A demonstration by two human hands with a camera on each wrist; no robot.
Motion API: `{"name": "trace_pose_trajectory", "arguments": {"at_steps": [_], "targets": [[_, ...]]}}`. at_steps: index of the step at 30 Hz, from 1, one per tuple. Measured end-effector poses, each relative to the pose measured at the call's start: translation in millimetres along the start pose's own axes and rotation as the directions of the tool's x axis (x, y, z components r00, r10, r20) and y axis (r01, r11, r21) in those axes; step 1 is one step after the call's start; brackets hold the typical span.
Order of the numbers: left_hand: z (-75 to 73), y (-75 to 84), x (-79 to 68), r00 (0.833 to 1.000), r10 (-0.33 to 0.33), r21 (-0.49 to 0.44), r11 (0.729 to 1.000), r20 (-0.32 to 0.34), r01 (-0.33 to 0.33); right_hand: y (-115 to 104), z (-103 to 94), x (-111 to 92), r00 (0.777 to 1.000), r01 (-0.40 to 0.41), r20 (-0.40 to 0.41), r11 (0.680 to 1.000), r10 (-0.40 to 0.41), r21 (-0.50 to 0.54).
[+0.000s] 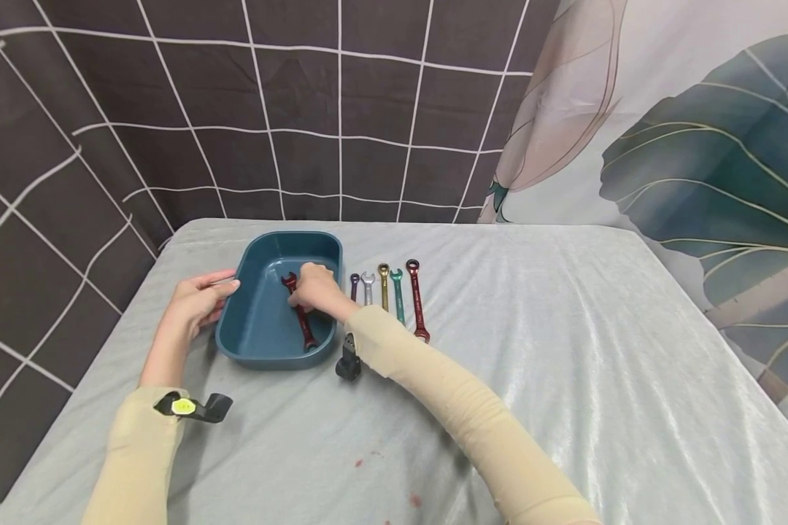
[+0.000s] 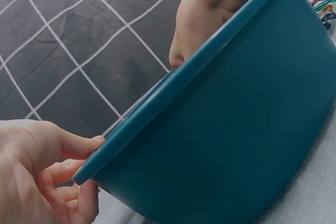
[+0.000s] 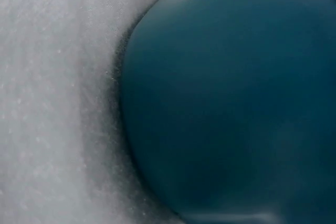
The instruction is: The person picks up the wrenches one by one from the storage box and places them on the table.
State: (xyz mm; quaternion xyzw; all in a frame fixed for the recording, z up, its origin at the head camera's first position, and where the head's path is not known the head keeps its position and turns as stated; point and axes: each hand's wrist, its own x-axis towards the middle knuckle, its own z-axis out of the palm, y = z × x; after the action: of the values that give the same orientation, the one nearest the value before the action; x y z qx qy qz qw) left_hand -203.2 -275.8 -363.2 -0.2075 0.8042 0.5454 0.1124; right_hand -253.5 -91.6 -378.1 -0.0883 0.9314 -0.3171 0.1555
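Note:
A blue plastic basin (image 1: 263, 328) stands on the cloth-covered table. At its left side my left hand (image 1: 200, 300) pinches the rim; the left wrist view shows the thumb on top of the rim and the curled fingers (image 2: 86, 203) under it. My right hand (image 1: 318, 289) reaches down inside the basin and pinches a dark red wrench (image 1: 304, 326) near its upper end. The wrench lies slantwise over the basin floor. In the right wrist view only the basin's outer wall (image 3: 231, 103) and cloth show, with the hand out of sight.
Right of the basin lies a row of wrenches: purple (image 1: 354, 284), silver (image 1: 368, 286), gold (image 1: 384, 284), green (image 1: 398, 295) and a long red one (image 1: 417, 299). My right forearm (image 1: 433, 372) passes in front of them. A dark gridded curtain (image 1: 381, 95) hangs behind the table.

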Motion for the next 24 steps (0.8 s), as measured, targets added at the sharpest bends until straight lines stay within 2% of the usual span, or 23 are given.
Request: {"name": "trace_pose_trajectory", "arguments": {"at_steps": [5,13,24], "targets": [[0.4,-0.3,0.5,1.0,0.001,0.003,1.0,0.0,-0.001,1.0,0.2,-0.4,1.0,0.005,-0.011,1.0,-0.005,-0.014],[-1.2,-0.5,0.7,1.0,0.001,0.014,1.0,-0.003,-0.001,4.3,-0.7,-0.9,0.994,0.106,-0.004,0.994,-0.106,0.0],[-0.7,-1.5,2.0,1.0,0.003,0.011,1.0,0.005,-0.003,3.5,0.5,-1.3,0.996,0.085,0.035,0.996,-0.084,-0.021]]}}
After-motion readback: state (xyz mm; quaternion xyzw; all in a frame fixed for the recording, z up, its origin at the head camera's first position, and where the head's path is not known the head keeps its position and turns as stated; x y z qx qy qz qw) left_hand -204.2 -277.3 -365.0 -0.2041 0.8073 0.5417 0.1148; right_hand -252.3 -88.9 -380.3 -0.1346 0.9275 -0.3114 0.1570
